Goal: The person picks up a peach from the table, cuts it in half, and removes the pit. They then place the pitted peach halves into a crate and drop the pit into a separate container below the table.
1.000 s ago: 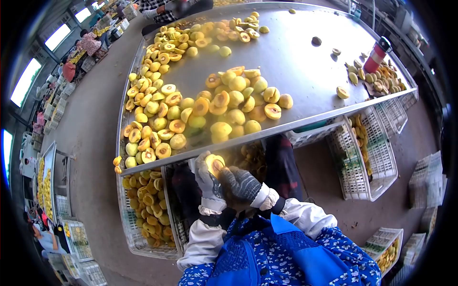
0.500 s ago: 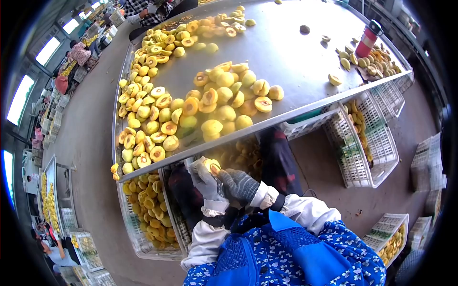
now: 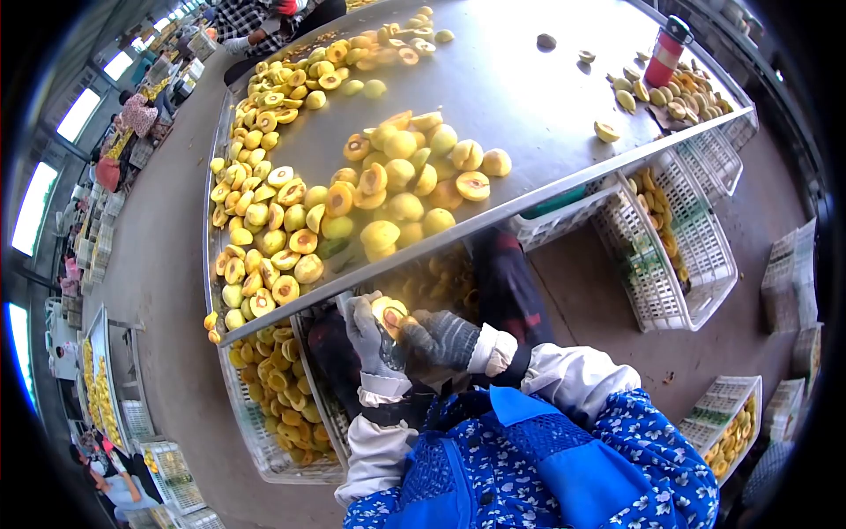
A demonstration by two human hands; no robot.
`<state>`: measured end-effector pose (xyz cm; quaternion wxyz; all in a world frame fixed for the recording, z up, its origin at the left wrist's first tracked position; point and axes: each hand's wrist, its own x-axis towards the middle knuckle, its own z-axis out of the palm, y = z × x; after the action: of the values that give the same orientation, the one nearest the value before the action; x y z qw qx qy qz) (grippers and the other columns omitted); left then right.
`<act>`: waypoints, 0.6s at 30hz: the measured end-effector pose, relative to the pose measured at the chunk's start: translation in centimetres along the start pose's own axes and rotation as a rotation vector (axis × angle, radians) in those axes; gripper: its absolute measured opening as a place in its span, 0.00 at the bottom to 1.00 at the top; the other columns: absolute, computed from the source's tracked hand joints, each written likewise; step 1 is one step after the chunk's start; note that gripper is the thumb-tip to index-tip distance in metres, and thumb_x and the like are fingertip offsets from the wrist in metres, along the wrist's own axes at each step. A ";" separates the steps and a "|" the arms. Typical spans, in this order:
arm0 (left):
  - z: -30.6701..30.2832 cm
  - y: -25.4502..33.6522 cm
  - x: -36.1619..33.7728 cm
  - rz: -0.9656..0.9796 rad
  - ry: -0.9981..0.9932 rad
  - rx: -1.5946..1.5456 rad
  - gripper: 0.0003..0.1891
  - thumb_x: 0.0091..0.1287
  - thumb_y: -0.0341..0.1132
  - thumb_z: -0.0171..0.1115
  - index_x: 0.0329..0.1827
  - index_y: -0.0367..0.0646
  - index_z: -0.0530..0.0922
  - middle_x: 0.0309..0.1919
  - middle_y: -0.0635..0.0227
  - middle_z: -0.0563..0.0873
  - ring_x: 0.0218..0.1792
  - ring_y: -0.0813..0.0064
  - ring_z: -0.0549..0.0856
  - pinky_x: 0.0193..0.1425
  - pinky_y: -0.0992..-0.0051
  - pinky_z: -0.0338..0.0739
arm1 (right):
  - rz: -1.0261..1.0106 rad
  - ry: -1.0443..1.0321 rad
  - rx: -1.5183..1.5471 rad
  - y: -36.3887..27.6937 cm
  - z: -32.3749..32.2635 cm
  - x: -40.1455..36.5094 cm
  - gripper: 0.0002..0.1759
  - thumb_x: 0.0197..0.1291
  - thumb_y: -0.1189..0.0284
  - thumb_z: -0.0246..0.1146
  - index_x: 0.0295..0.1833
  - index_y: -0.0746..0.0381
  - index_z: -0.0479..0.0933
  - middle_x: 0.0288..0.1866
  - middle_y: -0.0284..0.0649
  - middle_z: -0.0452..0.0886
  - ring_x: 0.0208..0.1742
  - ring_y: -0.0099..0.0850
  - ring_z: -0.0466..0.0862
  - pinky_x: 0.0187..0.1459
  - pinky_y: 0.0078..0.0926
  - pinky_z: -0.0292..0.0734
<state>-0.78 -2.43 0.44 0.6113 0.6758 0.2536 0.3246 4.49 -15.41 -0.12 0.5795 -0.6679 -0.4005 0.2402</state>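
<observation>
My left hand (image 3: 372, 335), in a grey glove, is closed round a cut yellow peach (image 3: 388, 313) just below the table's near edge. The brownish centre of the cut fruit faces up. My right hand (image 3: 441, 339), also gloved, has its fingers bent and pressed against the fruit's right side. Whether a small tool or a pit sits in those fingers is hidden. Beyond the hands, a heap of whole and halved peaches (image 3: 401, 176) lies on the metal table (image 3: 520, 115).
More halves line the table's left rim. A red bottle (image 3: 667, 55) stands by a brownish fruit pile (image 3: 692, 99) at the right. Below are a crate of halves (image 3: 275, 388) at left and white crates (image 3: 639, 264) at right. A co-worker's checked sleeve (image 3: 251, 19) shows at the far edge.
The view has shifted slightly, so the table sits a little further left and up. The peach appears opened wider between my hands, with more of its cut face showing.
</observation>
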 end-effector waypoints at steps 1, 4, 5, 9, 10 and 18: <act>0.2 0.4 -0.1 -0.061 -0.004 -0.068 0.13 0.70 0.40 0.47 0.37 0.39 0.74 0.34 0.68 0.77 0.34 0.76 0.77 0.40 0.77 0.75 | -0.001 -0.004 0.035 -0.2 -0.1 -0.2 0.23 0.68 0.53 0.47 0.41 0.63 0.73 0.32 0.56 0.79 0.34 0.56 0.78 0.36 0.44 0.72; 0.7 -0.8 -0.1 -0.052 0.106 -0.133 0.13 0.70 0.41 0.48 0.37 0.39 0.74 0.35 0.68 0.78 0.34 0.76 0.77 0.40 0.76 0.75 | 0.076 0.039 -0.156 0.8 1.0 -0.2 0.24 0.68 0.52 0.45 0.41 0.63 0.72 0.33 0.59 0.78 0.36 0.59 0.77 0.37 0.49 0.70; 0.8 -1.2 0.0 -0.016 0.159 -0.128 0.14 0.70 0.41 0.48 0.37 0.39 0.74 0.35 0.68 0.78 0.35 0.76 0.77 0.40 0.76 0.75 | 0.086 0.073 -0.157 1.1 1.7 -0.2 0.23 0.68 0.52 0.45 0.41 0.63 0.71 0.33 0.59 0.78 0.36 0.60 0.77 0.37 0.50 0.70; 1.8 -0.4 -0.5 -0.064 0.269 -0.364 0.12 0.70 0.40 0.51 0.41 0.38 0.75 0.33 0.68 0.79 0.34 0.77 0.78 0.37 0.78 0.77 | 0.102 0.122 -0.201 0.7 2.5 0.0 0.21 0.69 0.56 0.43 0.42 0.64 0.70 0.34 0.60 0.77 0.38 0.60 0.76 0.38 0.53 0.69; 1.7 -0.5 -0.5 -0.079 0.271 -0.357 0.13 0.70 0.40 0.51 0.41 0.38 0.75 0.33 0.68 0.79 0.34 0.77 0.78 0.37 0.78 0.77 | 0.083 0.106 -0.222 0.3 2.1 0.1 0.21 0.69 0.56 0.43 0.43 0.64 0.71 0.35 0.60 0.77 0.38 0.59 0.76 0.38 0.52 0.69; 1.3 -3.1 -0.3 -0.065 0.234 -0.235 0.13 0.71 0.43 0.51 0.39 0.41 0.73 0.35 0.68 0.78 0.34 0.76 0.78 0.37 0.76 0.78 | -0.285 0.174 -0.287 2.7 2.2 0.0 0.18 0.49 0.78 0.59 0.46 0.72 0.69 0.30 0.55 0.74 0.26 0.52 0.77 0.23 0.45 0.71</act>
<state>0.15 -3.14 -2.74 0.6626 0.5487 0.3048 0.4086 3.49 -14.19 -3.23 0.5389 -0.6985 -0.4692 0.0379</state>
